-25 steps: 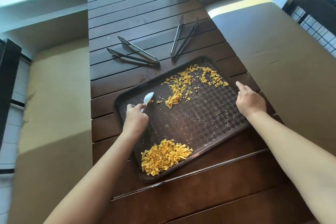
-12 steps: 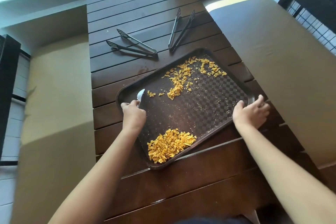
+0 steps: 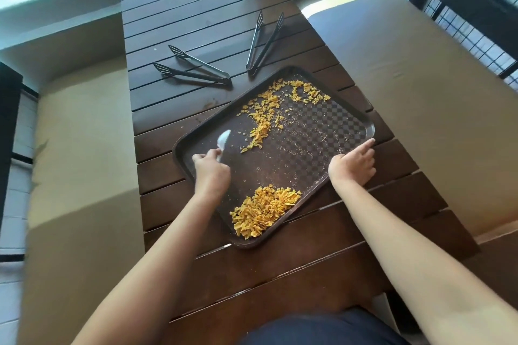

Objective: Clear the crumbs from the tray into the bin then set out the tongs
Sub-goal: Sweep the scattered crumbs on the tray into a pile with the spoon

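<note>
While the left hand [image 3: 210, 173] grips a white spoon [image 3: 223, 140] over the tray [image 3: 283, 117], the right hand [image 3: 352, 166] rests on the tray's right rim with fingers extended, holding nothing. Between the hands, toward the person, a heaped crumb pile [image 3: 263, 211] lies at the near corner. Beyond the spoon, scattered crumbs [image 3: 269, 115] spread across the far tray area. Farther out on the counter [image 3: 196, 3], two pairs of tongs [image 3: 193, 70] [image 3: 263, 42] lie off the tray.
</note>
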`<move>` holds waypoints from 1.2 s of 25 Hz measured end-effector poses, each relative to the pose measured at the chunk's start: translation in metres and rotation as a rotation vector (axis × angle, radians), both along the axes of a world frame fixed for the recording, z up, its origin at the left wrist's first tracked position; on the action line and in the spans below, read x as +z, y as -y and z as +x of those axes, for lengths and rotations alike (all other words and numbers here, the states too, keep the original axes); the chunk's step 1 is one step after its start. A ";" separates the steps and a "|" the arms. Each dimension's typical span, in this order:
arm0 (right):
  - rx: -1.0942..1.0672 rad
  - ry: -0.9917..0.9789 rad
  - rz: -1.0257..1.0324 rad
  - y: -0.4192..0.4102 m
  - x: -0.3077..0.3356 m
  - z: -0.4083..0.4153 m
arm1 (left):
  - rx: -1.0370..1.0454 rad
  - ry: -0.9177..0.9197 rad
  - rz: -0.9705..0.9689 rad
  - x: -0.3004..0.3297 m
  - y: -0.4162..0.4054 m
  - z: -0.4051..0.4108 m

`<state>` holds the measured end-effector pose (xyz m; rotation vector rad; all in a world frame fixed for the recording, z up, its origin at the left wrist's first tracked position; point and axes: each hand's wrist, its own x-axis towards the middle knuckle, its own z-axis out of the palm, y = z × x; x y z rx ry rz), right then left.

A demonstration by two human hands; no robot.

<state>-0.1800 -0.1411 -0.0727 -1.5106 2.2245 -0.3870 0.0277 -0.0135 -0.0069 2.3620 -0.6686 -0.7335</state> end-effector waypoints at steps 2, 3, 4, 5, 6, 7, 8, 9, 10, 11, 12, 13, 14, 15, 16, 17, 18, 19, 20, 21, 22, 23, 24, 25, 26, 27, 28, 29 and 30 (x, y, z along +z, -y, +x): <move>0.068 -0.022 0.010 0.013 0.001 -0.006 | 0.040 0.034 0.055 0.001 -0.003 0.011; 0.114 -0.028 0.019 0.018 0.001 -0.011 | 0.036 0.039 0.087 0.001 -0.005 0.012; 0.161 -0.023 0.028 0.023 0.003 -0.016 | 0.017 0.040 0.106 0.001 -0.005 0.009; 0.197 -0.009 0.036 0.026 0.005 -0.020 | -0.012 0.036 0.115 0.002 -0.005 0.003; 0.208 0.008 0.037 0.027 0.006 -0.023 | -0.045 0.023 0.122 0.002 -0.004 -0.005; 0.189 0.027 0.028 0.024 0.007 -0.024 | -0.079 0.003 0.126 0.002 -0.002 -0.013; 0.150 0.040 0.015 0.017 0.008 -0.024 | -0.107 -0.013 0.123 0.001 -0.001 -0.021; 0.119 0.038 0.004 0.006 0.007 -0.021 | -0.127 -0.017 0.108 0.000 0.000 -0.025; 0.121 0.016 -0.003 -0.007 0.005 -0.019 | -0.134 -0.009 0.079 -0.001 0.002 -0.027; 0.160 -0.012 -0.012 -0.019 0.002 -0.016 | -0.118 0.004 0.043 -0.001 0.003 -0.026; 0.213 -0.030 -0.026 -0.028 -0.002 -0.015 | -0.086 0.019 0.018 0.000 0.006 -0.023; 0.252 -0.030 -0.041 -0.032 -0.005 -0.015 | -0.055 0.034 0.015 0.001 0.008 -0.019; 0.267 -0.017 -0.049 -0.032 -0.007 -0.016 | -0.035 0.045 0.033 0.001 0.010 -0.015; 0.266 0.000 -0.050 -0.030 -0.007 -0.018 | -0.028 0.047 0.058 0.000 0.012 -0.012; 0.266 0.013 -0.050 -0.027 -0.007 -0.020 | -0.031 0.042 0.076 0.000 0.013 -0.010; 0.270 0.018 -0.057 -0.025 -0.008 -0.023 | -0.040 0.040 0.082 0.000 0.015 -0.009; 0.279 0.019 -0.064 -0.023 -0.008 -0.025 | -0.044 0.040 0.079 -0.001 0.017 -0.007; 0.292 0.018 -0.070 -0.021 -0.008 -0.027 | -0.041 0.041 0.073 -0.002 0.020 -0.005; 0.310 0.017 -0.073 -0.019 -0.008 -0.030 | -0.038 0.046 0.072 -0.002 0.023 -0.003; 0.331 0.018 -0.075 -0.017 -0.009 -0.033 | -0.040 0.054 0.079 -0.002 0.027 -0.001; 0.354 0.023 -0.081 -0.015 -0.009 -0.037 | -0.046 0.061 0.088 -0.002 0.031 0.001; 0.374 0.034 -0.091 -0.014 -0.010 -0.041 | -0.057 0.064 0.094 -0.001 0.036 0.001; 0.392 0.049 -0.103 -0.015 -0.012 -0.044 | -0.075 0.062 0.096 -0.001 0.041 0.001; 0.404 0.064 -0.116 -0.016 -0.013 -0.046 | -0.102 0.060 0.094 0.000 0.046 0.000; 0.412 0.076 -0.132 -0.018 -0.015 -0.047 | -0.142 0.061 0.088 0.000 0.049 -0.002; 0.412 0.083 -0.149 -0.019 -0.017 -0.047 | -0.192 0.065 0.079 -0.001 0.051 -0.004; 0.408 0.084 -0.162 -0.020 -0.018 -0.047 | -0.245 0.070 0.073 -0.003 0.049 -0.007; 0.401 0.083 -0.170 -0.019 -0.019 -0.046 | -0.295 0.072 0.072 -0.006 0.045 -0.010; 0.397 0.084 -0.175 -0.019 -0.019 -0.046 | -0.337 0.070 0.073 -0.009 0.039 -0.014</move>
